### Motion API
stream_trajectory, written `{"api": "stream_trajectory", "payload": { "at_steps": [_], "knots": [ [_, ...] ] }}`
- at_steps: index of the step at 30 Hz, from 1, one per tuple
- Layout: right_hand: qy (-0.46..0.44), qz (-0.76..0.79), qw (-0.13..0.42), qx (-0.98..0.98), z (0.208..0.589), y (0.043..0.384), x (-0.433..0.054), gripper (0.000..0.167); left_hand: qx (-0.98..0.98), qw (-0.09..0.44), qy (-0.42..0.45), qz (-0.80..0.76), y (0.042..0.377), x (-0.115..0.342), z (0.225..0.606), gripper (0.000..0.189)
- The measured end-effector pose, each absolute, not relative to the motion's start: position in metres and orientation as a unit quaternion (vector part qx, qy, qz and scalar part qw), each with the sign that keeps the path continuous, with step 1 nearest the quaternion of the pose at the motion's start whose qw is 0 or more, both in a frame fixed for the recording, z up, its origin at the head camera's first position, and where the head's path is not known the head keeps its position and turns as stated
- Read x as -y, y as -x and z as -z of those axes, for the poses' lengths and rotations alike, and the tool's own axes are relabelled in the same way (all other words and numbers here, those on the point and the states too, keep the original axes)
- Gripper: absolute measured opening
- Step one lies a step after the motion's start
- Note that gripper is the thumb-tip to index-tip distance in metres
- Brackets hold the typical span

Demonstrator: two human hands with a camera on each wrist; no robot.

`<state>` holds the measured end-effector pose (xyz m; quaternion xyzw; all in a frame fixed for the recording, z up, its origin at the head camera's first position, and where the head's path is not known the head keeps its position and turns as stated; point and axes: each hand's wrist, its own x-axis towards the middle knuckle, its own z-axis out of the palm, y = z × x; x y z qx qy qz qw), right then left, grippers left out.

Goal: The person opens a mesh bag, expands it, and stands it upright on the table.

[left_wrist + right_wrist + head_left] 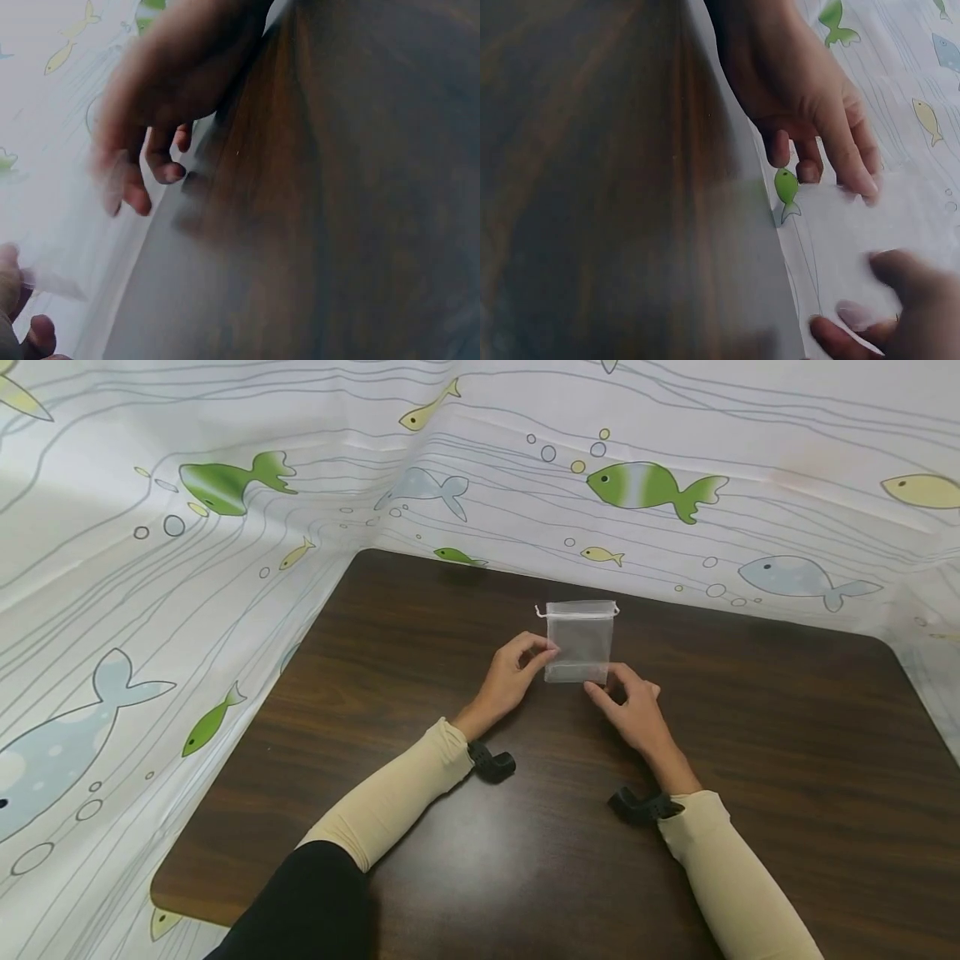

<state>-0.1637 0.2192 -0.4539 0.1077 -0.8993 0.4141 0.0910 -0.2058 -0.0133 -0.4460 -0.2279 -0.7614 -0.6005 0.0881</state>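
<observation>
A small sheer white drawstring pouch [581, 639] is held up in front of me, its corded mouth at the top and loops of cord at both upper corners. My left hand [508, 677] pinches its left edge between thumb and fingers. At the lower right corner, my right hand [636, 710] grips the pouch with thumb and index finger. In the right wrist view the see-through pouch [840, 232] spans the space between both hands, with the fish print showing through it. Blur softens the fingers in the left wrist view.
A dark brown wooden table [750, 718] lies under both arms. White curtain [510, 443] printed with fish surrounds its back and left side. Black wrist mounts [491, 762] stick out from the cream sleeves [397, 793].
</observation>
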Motion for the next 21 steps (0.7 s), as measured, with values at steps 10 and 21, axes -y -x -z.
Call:
{"api": "stream_trajectory", "payload": {
  "at_steps": [10,21],
  "knots": [
    [-0.118,-0.452,0.121,0.876,0.456,0.166,-0.220,0.022,0.796,0.049,0.233,0.557,0.208,0.018,0.448,0.018],
    [-0.140,-0.458,0.122,0.869,0.459,0.168,-0.216,0.021,0.798,-0.006,0.235,0.555,0.210,0.034,0.452,0.031]
  ]
}}
